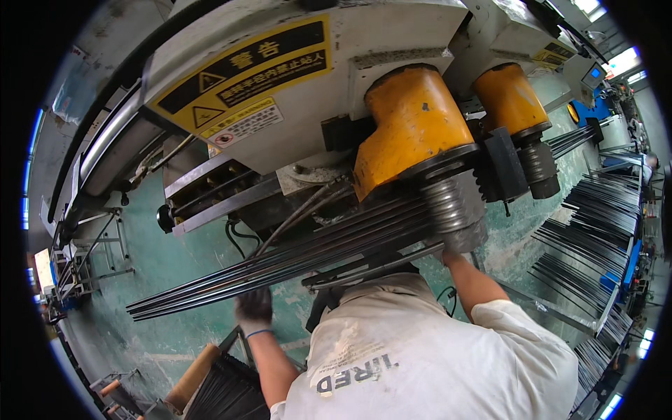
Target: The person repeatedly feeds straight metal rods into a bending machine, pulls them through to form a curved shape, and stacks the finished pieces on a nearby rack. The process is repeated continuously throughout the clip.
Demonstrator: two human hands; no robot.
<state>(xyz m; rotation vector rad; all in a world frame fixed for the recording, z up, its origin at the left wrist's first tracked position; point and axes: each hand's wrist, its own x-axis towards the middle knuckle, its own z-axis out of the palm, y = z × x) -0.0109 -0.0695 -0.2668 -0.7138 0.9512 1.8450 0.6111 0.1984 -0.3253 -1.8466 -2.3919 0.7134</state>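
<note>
- Dark rods (280, 269): loose bundle, running slantwise from near left up to the right, under the near orange housing (420, 119). Left ends bunched in the open, right ends hidden at the machine.
- Left hand (253, 306): dark glove, blue band (257, 333) at the wrist, on the near side of the rods toward their left end. Fingers partly hidden by the bundle; can't tell if they grip or only touch.
- Right hand (463, 240): up at the lower end of the metal coil (446, 206) below the near orange housing, right of the rods. Blurred grey there; can't tell finger state.
- Metal bar (378, 269): between the rods and the pale shirt (434, 336), roughly along the bundle.
- Second orange housing (511, 98): far right of the first, own coil below it.
- Yellow-black warning label (245, 70): on the pale machine body, far left of the housings.
- Racked rods (595, 224): many, along the right side.
- Brown roll (192, 378): near left, next to more black rods (227, 388).
- Floor (154, 245): green, scuffed.
</note>
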